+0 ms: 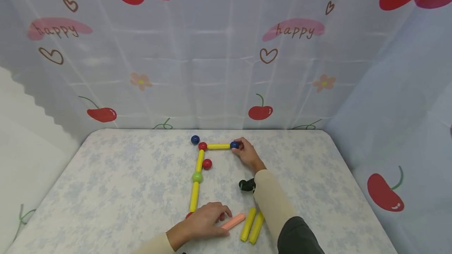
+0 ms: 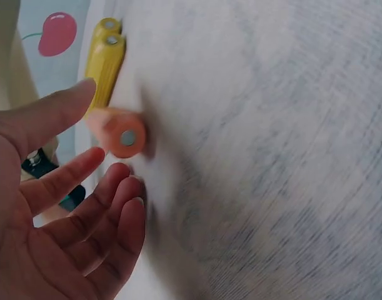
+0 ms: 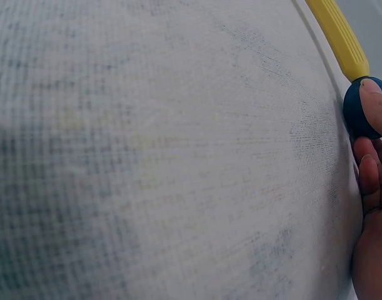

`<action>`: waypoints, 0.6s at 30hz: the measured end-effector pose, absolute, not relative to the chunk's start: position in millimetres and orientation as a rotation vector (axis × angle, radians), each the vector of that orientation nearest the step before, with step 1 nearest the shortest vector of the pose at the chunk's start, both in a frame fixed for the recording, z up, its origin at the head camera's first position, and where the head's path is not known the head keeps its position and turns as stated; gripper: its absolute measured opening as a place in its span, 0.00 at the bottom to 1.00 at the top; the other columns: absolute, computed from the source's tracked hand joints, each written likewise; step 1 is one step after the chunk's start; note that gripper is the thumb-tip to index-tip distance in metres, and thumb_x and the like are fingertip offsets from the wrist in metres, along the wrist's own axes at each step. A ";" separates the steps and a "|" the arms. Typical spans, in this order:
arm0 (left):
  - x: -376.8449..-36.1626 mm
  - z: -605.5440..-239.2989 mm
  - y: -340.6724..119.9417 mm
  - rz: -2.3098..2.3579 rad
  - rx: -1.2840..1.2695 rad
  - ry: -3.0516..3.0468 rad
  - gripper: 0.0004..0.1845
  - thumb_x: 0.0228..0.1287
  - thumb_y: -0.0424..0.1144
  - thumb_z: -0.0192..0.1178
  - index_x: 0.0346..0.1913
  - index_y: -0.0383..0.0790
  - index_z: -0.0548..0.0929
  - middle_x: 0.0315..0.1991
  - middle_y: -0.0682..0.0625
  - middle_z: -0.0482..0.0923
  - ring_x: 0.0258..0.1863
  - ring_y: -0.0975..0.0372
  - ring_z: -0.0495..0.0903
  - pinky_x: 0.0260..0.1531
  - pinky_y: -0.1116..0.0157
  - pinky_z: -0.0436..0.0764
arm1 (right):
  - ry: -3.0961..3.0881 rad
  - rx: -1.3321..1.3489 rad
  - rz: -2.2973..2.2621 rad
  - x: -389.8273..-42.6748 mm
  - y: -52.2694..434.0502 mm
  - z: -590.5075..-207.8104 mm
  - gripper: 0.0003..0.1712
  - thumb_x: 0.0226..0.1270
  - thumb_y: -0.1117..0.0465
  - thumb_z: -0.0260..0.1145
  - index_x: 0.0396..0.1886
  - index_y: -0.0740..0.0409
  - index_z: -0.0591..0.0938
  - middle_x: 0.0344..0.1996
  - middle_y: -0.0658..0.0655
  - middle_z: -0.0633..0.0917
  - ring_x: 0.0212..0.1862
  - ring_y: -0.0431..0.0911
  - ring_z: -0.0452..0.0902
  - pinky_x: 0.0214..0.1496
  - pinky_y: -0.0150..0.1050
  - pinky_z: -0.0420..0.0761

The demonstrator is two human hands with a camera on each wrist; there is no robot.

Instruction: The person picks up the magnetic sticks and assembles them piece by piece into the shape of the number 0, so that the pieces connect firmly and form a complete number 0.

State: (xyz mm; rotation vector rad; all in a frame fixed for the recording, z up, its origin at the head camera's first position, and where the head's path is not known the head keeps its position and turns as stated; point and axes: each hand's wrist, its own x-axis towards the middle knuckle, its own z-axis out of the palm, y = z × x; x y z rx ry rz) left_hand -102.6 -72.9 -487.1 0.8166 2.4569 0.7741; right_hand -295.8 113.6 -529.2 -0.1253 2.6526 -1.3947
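Overhead, the head view shows a chain of smooth plastic rods and balls on the floral-print table [image 1: 123,175]. A red ball [image 1: 203,146] at the far corner joins a yellow rod [image 1: 218,146] running right to a blue ball [image 1: 234,144], which the right hand [image 1: 247,154] pinches with curled fingertips. From the red ball, yellow rods run toward the near edge through a green ball [image 1: 197,176]. A loose blue ball [image 1: 195,139] and a loose red ball [image 1: 207,164] lie beside the chain. The left hand [image 1: 208,220] rests near the front edge, fingers relaxed, touching an orange rod [image 1: 233,221]; two yellow rods [image 1: 252,227] lie just right of it.

Next, the left wrist view shows the orange rod [image 2: 119,132] as a cylinder with a round metal disc in its end face. The fingers [image 2: 84,169] are spread and hold nothing.

Finally, the right wrist view shows the glossy blue ball [image 3: 364,107] seated on the yellow rod's [image 3: 341,37] end, on woven cloth, with a fingertip [image 3: 378,103] over it.
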 end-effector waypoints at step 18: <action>-105.1 -493.6 -68.5 0.758 0.790 2.486 0.08 0.54 0.36 0.68 0.38 0.47 0.84 0.26 0.64 0.70 0.28 0.73 0.67 0.31 0.73 0.70 | 2.648 -0.122 -1.388 -298.4 114.2 -530.9 0.21 0.69 0.57 0.63 0.60 0.56 0.74 0.41 0.56 0.77 0.43 0.49 0.70 0.48 0.44 0.70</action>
